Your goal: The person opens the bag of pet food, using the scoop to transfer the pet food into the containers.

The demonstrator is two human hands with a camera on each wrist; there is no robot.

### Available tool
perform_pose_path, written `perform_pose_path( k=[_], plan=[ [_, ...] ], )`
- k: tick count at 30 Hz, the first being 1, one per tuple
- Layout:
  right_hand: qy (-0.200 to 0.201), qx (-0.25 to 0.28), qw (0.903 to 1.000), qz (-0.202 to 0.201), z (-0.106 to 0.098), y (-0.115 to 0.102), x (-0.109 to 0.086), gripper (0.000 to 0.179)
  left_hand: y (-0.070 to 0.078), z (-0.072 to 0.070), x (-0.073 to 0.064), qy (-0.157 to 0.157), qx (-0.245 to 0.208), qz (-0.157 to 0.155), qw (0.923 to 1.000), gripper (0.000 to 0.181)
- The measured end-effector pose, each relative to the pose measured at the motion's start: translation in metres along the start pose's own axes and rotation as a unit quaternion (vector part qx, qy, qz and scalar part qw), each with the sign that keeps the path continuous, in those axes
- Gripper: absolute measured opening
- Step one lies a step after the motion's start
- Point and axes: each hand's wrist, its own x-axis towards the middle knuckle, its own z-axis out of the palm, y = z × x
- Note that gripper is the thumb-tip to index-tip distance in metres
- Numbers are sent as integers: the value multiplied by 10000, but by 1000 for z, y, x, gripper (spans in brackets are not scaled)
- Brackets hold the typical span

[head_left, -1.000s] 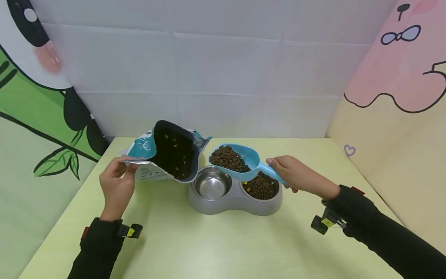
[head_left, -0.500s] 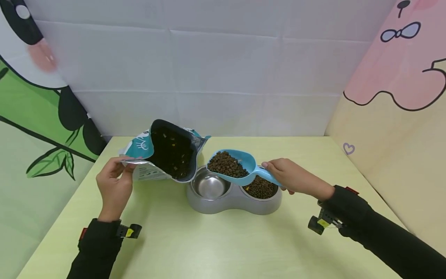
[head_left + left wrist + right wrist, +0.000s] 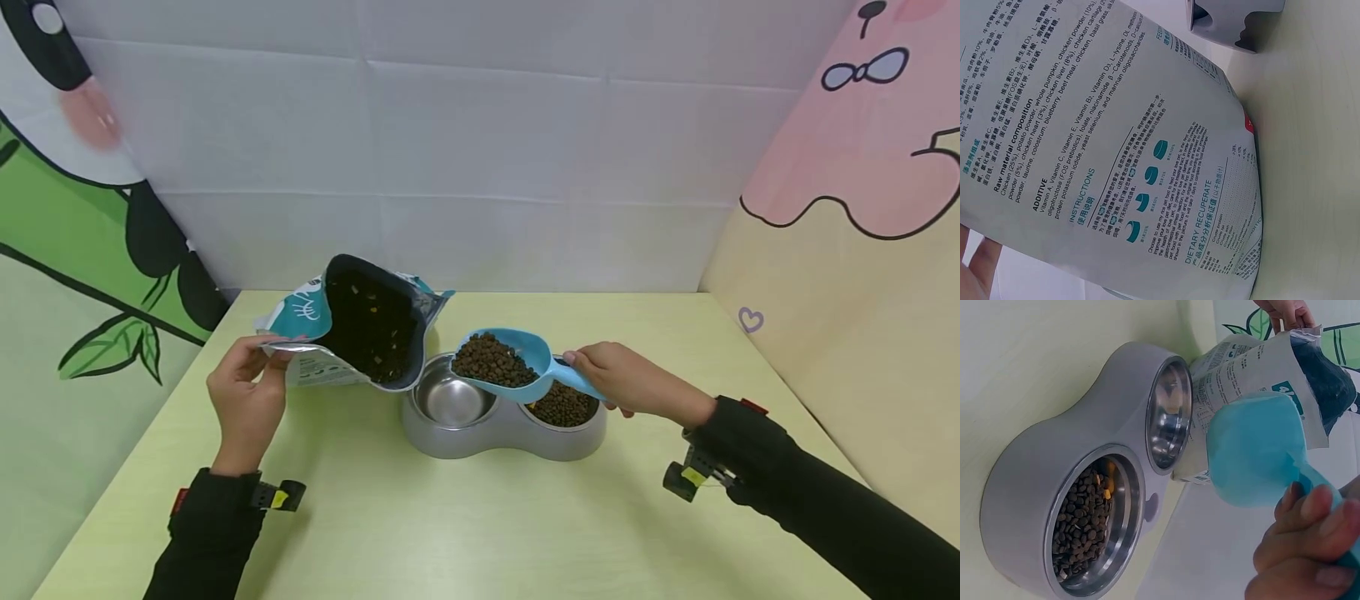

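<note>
My left hand (image 3: 250, 400) pinches the rim of a teal and white pet food bag (image 3: 322, 367), tilted with its mouth toward me and brown kibble inside. In the left wrist view the bag's printed back (image 3: 1122, 156) fills most of the picture. By its handle, my right hand (image 3: 630, 379) grips a light blue scoop (image 3: 536, 350) heaped with kibble (image 3: 491, 360). The scoop hangs over the grey double pet bowl (image 3: 498, 437), between its two dishes. The left steel dish (image 3: 453, 402) holds nothing; the right one contains kibble (image 3: 1082, 519) with a few yellow bits.
The double bowl stands on a pale yellow table (image 3: 450, 533). Behind the table rises a white cloth backdrop (image 3: 480, 167), with cartoon-printed side panels at left and right. A black camera (image 3: 682, 479) is strapped to the right wrist.
The scoop has come down a little toward the bowl, still loaded with kibble. My left hand and the bag have stayed almost in place.
</note>
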Motion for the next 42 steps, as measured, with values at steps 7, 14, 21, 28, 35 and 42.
perform_pose_path(
  k=[7,14,21,28,35,42],
  plan=[
    [-115,-99,9998,141,3,2,6,43,0,-1,-1,-40,-3,-92,9999,13],
    [-202,-311,9993,59,4,3,12,39,-2,-1,0,22,-93,12,10000,13],
    [-331,-408,9986,68,4,4,20,39,-1,-2,-2,-6,-105,-67,9999,13],
    [-440,-529,9976,-12,7,5,26,38,-1,-1,0,-20,-79,28,10000,12],
    [-493,-738,9960,-99,9,3,29,38,0,0,0,-30,-82,30,10000,13],
    [-474,-887,9948,-139,11,3,33,37,-2,0,-1,-14,-49,36,10000,13]
  ],
)
